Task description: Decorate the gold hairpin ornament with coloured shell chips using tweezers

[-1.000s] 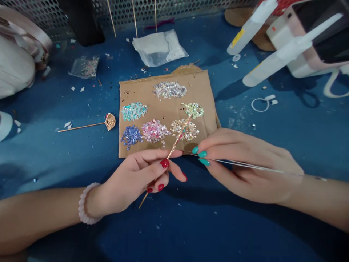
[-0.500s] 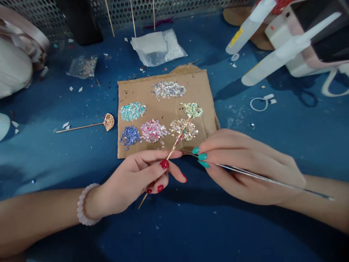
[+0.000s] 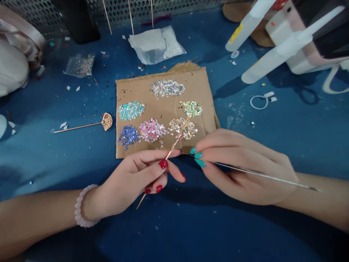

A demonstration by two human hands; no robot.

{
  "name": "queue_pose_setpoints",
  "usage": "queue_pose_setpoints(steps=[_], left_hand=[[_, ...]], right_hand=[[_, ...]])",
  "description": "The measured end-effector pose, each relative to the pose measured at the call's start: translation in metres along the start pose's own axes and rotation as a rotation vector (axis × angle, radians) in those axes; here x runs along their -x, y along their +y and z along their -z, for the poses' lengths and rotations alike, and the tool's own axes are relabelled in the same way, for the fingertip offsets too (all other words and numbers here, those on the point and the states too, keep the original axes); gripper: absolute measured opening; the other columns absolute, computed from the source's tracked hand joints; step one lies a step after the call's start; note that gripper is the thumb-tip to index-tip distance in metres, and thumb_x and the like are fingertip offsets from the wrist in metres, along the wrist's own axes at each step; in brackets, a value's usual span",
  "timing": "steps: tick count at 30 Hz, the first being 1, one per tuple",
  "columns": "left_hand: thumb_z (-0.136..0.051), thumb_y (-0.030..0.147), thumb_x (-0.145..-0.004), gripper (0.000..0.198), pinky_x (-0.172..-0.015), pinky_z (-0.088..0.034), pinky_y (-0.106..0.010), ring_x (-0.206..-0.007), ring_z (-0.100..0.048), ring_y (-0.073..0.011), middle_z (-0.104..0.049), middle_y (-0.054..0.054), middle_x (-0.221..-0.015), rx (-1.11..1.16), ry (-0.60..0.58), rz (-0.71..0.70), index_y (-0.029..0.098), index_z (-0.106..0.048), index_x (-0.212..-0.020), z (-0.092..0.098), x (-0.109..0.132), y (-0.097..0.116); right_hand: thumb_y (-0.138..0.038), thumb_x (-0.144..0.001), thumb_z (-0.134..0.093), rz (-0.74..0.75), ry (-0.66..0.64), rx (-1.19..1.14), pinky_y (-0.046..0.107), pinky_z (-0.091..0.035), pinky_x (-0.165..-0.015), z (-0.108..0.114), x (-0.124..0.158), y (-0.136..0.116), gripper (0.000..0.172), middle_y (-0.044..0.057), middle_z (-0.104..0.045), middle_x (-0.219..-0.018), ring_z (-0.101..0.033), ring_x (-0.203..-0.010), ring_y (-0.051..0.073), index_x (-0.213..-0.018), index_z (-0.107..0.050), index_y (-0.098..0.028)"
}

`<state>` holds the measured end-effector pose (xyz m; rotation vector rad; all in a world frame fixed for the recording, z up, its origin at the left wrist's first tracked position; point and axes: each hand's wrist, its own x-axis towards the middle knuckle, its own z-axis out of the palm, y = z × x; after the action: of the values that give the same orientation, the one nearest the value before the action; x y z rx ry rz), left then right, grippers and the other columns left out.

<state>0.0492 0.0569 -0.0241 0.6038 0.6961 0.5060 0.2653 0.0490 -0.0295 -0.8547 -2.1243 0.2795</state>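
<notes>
My left hand (image 3: 139, 176) is closed, pinching a gold hairpin (image 3: 176, 140) between thumb and fingers. The hairpin slants up to the right, and its wider, textured end appears in front of the beige and pale green chip piles. In my right hand (image 3: 242, 165) is a pair of slim metal tweezers (image 3: 245, 170), gripped between the fingertips and thumb. Their fine tips lie close to my left index fingertip, beside the hairpin's shaft; whether they hold a chip is too small to tell. Beyond both hands lies a cardboard sheet (image 3: 166, 107) bearing several piles of coloured chips.
Left of the cardboard lies another gold hairpin (image 3: 107, 122) with a fan-shaped head. Behind are a bag of white bits (image 3: 156, 45) and a smaller bag (image 3: 80, 66). White bottles (image 3: 275, 58), a pink-and-white device (image 3: 296, 54) and a clear ring (image 3: 259, 102) occupy the right.
My right hand and the tweezers have shifted slightly left, toward my left fingertip. My left hand keeps its grip on the hairpin. The whole view has moved a little.
</notes>
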Motion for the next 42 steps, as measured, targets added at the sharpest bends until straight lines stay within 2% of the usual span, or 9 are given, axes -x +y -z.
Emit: queue_pose_setpoints(steps=[5,13,19,24,28,32,38,42], left_hand=[[-0.066,0.026,-0.088,0.021,-0.047,-0.030,-0.016,-0.051,-0.042,-0.0019,-0.068,-0.003,-0.080,0.016,-0.009,0.000,0.024,-0.071,-0.109,0.000,0.000,0.000],[-0.070,0.027,-0.085,0.020,-0.046,-0.028,-0.016,-0.050,-0.042,-0.0020,-0.069,-0.003,-0.079,0.016,0.006,0.014,0.024,-0.072,-0.105,0.000,0.001,0.001],[-0.071,0.028,-0.084,0.021,-0.047,-0.028,-0.017,-0.050,-0.042,-0.0019,-0.070,-0.003,-0.081,0.048,-0.005,0.033,0.024,-0.073,-0.104,0.000,0.000,0.002],[-0.071,0.024,-0.084,0.020,-0.047,-0.028,-0.016,-0.049,-0.042,-0.0012,-0.070,-0.003,-0.080,0.086,0.003,0.051,0.023,-0.073,-0.103,0.000,0.000,0.003],[-0.069,0.022,-0.085,0.018,-0.046,-0.027,-0.015,-0.048,-0.041,-0.0007,-0.070,-0.002,-0.080,0.105,-0.002,0.057,0.022,-0.073,-0.102,0.000,0.000,0.003],[-0.069,0.021,-0.085,0.018,-0.046,-0.027,-0.015,-0.048,-0.041,-0.0005,-0.070,-0.002,-0.081,0.111,-0.002,0.063,0.022,-0.073,-0.103,0.000,0.000,0.004],[-0.069,0.021,-0.086,0.017,-0.045,-0.028,-0.014,-0.048,-0.041,-0.0003,-0.070,-0.002,-0.080,0.121,-0.009,0.049,0.023,-0.073,-0.102,0.000,0.000,0.003],[-0.069,0.021,-0.085,0.018,-0.046,-0.029,-0.013,-0.048,-0.042,0.0002,-0.070,-0.002,-0.080,0.124,-0.015,0.042,0.022,-0.073,-0.103,0.000,0.000,0.004]], right_hand=[[-0.003,-0.078,-0.058,0.031,0.003,0.015,0.027,-0.060,-0.070,0.001,-0.001,0.001,0.022,0.005,-0.067,-0.081,-0.065,-0.073,0.014,-0.083,-0.058,-0.025],[0.000,-0.078,-0.060,0.117,0.005,0.061,0.028,-0.057,-0.065,0.000,0.004,0.002,0.019,0.007,-0.065,-0.082,-0.061,-0.074,0.014,-0.086,-0.058,-0.016],[0.000,-0.079,-0.061,0.198,-0.076,0.126,0.034,-0.059,-0.077,0.006,0.011,0.001,0.017,0.013,-0.064,-0.093,-0.063,-0.088,0.020,-0.094,-0.060,-0.008],[-0.002,-0.080,-0.062,0.233,-0.068,0.158,0.035,-0.060,-0.078,0.006,0.009,0.001,0.014,0.014,-0.065,-0.092,-0.064,-0.088,0.021,-0.093,-0.061,-0.008],[-0.003,-0.081,-0.061,0.239,-0.060,0.153,0.035,-0.061,-0.076,0.006,0.008,0.001,0.012,0.013,-0.067,-0.090,-0.065,-0.085,0.021,-0.090,-0.060,-0.010],[-0.003,-0.080,-0.063,0.247,-0.063,0.157,0.037,-0.061,-0.077,0.006,0.009,0.003,0.013,0.015,-0.067,-0.089,-0.065,-0.086,0.022,-0.092,-0.061,-0.007],[0.001,-0.078,-0.061,0.175,0.018,0.083,0.035,-0.060,-0.070,0.003,0.009,0.003,0.016,0.013,-0.066,-0.090,-0.063,-0.083,0.019,-0.091,-0.060,-0.009],[0.003,-0.076,-0.063,0.166,0.005,0.039,0.035,-0.058,-0.068,0.001,0.009,0.002,0.018,0.013,-0.065,-0.087,-0.063,-0.081,0.019,-0.091,-0.060,-0.008]])
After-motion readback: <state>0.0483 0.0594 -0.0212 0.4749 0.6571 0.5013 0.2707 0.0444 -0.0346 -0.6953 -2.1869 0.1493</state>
